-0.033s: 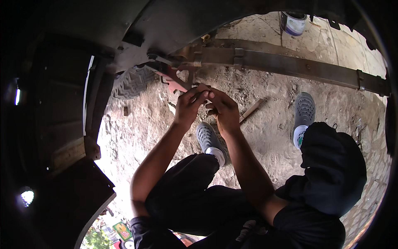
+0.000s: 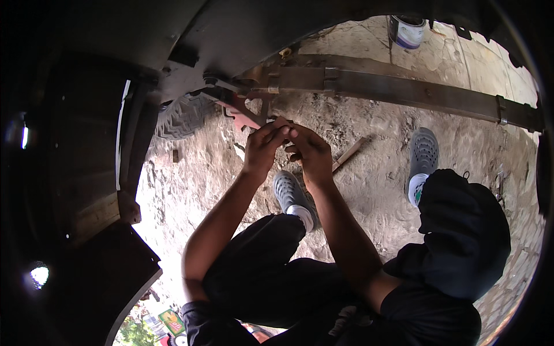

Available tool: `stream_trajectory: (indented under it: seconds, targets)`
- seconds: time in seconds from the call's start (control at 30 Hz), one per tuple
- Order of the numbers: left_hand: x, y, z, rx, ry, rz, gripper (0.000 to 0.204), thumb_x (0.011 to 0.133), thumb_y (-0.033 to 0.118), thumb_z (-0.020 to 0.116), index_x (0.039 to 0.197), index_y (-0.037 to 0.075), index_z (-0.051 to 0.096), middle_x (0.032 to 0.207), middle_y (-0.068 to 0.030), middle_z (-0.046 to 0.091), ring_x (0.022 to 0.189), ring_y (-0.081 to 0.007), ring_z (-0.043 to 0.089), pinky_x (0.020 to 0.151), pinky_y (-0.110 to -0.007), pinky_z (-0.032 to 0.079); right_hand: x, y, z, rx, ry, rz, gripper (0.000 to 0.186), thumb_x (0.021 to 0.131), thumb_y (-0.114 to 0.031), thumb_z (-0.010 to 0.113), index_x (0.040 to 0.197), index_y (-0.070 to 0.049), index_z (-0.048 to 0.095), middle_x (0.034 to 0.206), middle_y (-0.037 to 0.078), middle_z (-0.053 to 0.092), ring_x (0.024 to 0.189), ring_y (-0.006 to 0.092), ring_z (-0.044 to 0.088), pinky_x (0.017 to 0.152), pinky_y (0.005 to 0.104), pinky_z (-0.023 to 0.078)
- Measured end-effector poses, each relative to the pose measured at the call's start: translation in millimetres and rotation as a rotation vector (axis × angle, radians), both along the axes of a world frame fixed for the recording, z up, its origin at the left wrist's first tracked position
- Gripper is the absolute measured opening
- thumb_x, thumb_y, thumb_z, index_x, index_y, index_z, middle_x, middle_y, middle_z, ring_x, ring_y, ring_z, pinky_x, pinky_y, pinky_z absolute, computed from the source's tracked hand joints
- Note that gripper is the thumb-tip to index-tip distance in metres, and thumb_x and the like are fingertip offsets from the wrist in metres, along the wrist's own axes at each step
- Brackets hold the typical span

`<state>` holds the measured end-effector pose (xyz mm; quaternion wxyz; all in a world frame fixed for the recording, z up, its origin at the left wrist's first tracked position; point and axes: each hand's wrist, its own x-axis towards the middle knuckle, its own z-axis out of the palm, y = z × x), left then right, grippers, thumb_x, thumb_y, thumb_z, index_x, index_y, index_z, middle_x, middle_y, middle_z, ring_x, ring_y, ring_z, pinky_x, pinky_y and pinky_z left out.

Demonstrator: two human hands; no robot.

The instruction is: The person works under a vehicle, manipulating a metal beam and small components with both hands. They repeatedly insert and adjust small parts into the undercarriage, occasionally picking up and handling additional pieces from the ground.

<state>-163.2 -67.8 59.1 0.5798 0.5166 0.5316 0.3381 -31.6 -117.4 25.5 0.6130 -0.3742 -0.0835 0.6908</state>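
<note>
Both my hands meet in the middle of the view, just below a long dark leaf spring [image 2: 392, 89]. A small flat brown piece [image 2: 281, 121] is pinched between the fingertips of my left hand [image 2: 261, 151] and my right hand [image 2: 315, 154]. It looks like a folded scrap, but its kind is too small to make out. My left fingers are curled around its lower side, and the right thumb and forefinger press on its other edge. Right behind the left fingertips is a red metal bracket [image 2: 245, 116], joined to the spring's near end.
Dark vehicle body panels surround me above and at left. A knobbly tyre [image 2: 183, 117] lies beyond the bracket. On the rough dirt ground is a wooden stick [image 2: 349, 154], near my grey shoes [image 2: 424, 153]. A paint tin [image 2: 407, 32] stands past the spring.
</note>
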Motion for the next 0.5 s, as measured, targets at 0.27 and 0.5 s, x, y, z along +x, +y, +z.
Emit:
stream_trajectory:
  seconds: [0.27,0.5]
  targets:
    - [4,9,7,-0.129,-0.345,0.173,0.015,0.102,0.017,0.059,0.113,0.007,0.060,0.091,-0.0024,0.061,0.088,-0.0150,0.063,0.091,-0.038,0.056,33,16,-22,0.140,-0.545,-0.411,0.020,0.100,-0.014,0.068,0.117,-0.005,0.072,0.105,0.008,0.077,0.085,0.0118,0.071,0.074,0.0289,0.057]
    - [-29,9,-12,-0.192,-0.360,0.254,0.015,0.105,0.020,0.060,0.112,0.007,0.060,0.077,0.0019,0.053,0.064,-0.0092,0.045,0.059,-0.029,0.039,94,118,16,0.162,-1.292,-0.529,0.021,0.100,-0.021,0.062,0.110,-0.008,0.076,0.103,0.014,0.075,0.099,0.0294,0.073,0.090,0.0422,0.053]
